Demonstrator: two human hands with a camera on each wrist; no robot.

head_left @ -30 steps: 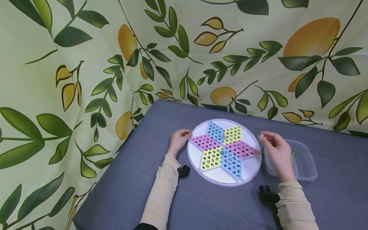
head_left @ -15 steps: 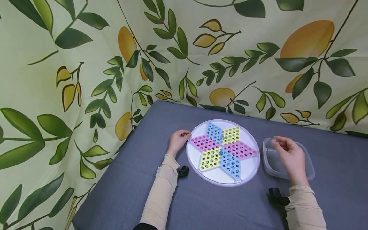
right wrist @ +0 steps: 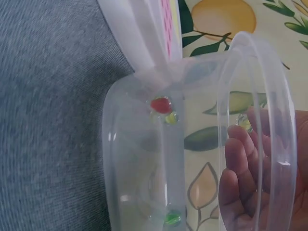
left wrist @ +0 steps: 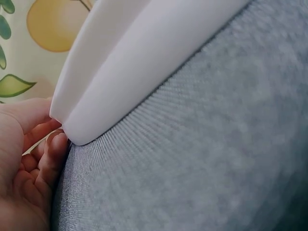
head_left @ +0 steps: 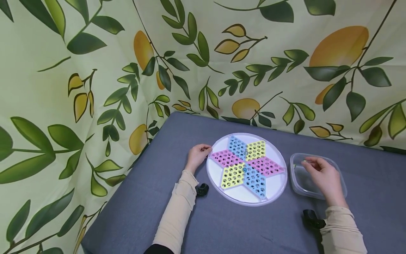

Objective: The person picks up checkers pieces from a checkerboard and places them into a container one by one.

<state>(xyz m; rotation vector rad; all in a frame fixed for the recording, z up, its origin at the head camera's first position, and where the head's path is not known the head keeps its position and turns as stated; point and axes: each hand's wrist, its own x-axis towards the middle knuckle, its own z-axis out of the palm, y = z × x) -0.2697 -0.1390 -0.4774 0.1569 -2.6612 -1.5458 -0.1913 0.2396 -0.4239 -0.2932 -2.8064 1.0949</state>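
- Right hand (head_left: 325,176): your fingertips pinch one small marble (right wrist: 244,121), clear and yellowish; your other fingers hang loosely bent.
- Pinch sits over the box (head_left: 295,185), toward its board-side end. Side view through the clear wall shows your fingertips past rim level; how deep inside, cannot tell.
- Loose on the box floor: red marble (right wrist: 161,104) and yellow marble (right wrist: 172,117), close together at the end nearest the board (head_left: 275,150). Both lie below your grip, slightly left.
- Green marble (right wrist: 173,218) rests well apart from that pair, toward the other end.
- Marbles are round: no long axis to line up. By judgement, direction and height are all that count.
- Key relation, as judged: board lies left of your pinch, just beside the box, with the box's near wall between. Going left would call for clearing that rim; going for the loose pair would call for straight down, a touch left.
- Nearer hand for all of these: your right. Your left hand (head_left: 196,157) grips the board's far left rim.
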